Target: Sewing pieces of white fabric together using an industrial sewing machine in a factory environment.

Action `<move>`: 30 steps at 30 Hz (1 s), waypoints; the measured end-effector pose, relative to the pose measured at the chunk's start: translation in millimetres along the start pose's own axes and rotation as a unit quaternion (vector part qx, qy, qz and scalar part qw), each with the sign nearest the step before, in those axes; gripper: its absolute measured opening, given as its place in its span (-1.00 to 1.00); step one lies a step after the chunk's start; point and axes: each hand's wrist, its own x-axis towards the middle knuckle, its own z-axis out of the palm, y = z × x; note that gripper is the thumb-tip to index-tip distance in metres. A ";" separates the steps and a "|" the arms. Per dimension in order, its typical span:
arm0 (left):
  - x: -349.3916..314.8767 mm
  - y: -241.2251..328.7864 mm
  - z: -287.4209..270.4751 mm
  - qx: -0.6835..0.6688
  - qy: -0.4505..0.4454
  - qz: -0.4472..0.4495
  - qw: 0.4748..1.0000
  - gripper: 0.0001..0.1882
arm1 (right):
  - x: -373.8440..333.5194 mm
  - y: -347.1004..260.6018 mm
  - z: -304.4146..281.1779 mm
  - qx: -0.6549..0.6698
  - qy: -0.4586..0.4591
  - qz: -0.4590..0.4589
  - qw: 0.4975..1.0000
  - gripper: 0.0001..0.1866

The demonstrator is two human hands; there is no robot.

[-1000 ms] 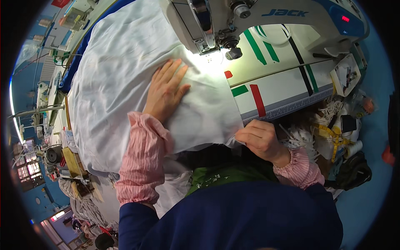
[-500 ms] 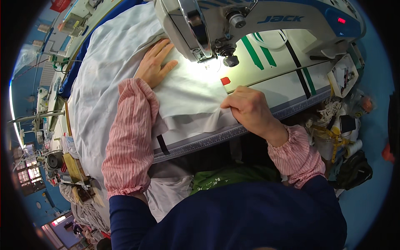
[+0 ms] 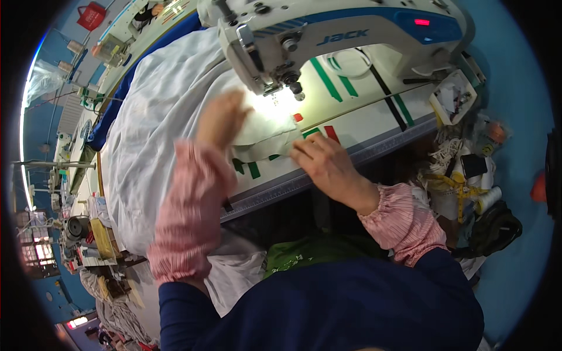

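Observation:
White fabric [image 3: 170, 105] spreads over the sewing table, bunched in folds at the left. Its front part lies under the lit needle area of a white and blue sewing machine [image 3: 345, 26]. My left hand [image 3: 222, 120] is over the fabric, left of the needle; motion smears its fingers. At the fabric's near right corner, my right hand [image 3: 328, 167] is closed, fingertips on the cloth edge. Pink striped sleeve covers [image 3: 190, 210] wrap both forearms.
A ruler strip [image 3: 269, 199] runs along the table's front edge. Green, red and black tape strips [image 3: 393, 105] mark the tabletop. A white box of small parts [image 3: 453, 96] stands at the right, above thread cones [image 3: 487, 199] and a dark bag [image 3: 494, 237].
My left hand has lifted from lying flat and is now blurred. My right hand has moved slightly left, and the fabric's front edge has drawn back, baring tape marks. The whole view has shifted.

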 end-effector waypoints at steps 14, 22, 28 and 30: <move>-114.0 89.8 23.6 -0.088 0.100 0.101 0.986 -0.62 | 88.1 152.2 -2.9 -0.115 0.116 0.168 0.972 -0.88; -113.1 83.1 16.7 -0.107 0.108 0.096 0.984 -0.58 | 84.6 150.0 -24.1 -0.188 0.113 0.125 0.968 -0.91; -79.3 106.7 -6.1 -0.068 0.302 0.145 0.940 -0.53 | 40.6 39.2 -51.5 0.051 -0.027 -0.077 0.995 -0.91; -68.5 98.9 3.7 -0.061 0.267 0.156 0.949 -0.50 | 41.5 29.4 -43.2 0.324 -0.087 0.027 0.942 -0.92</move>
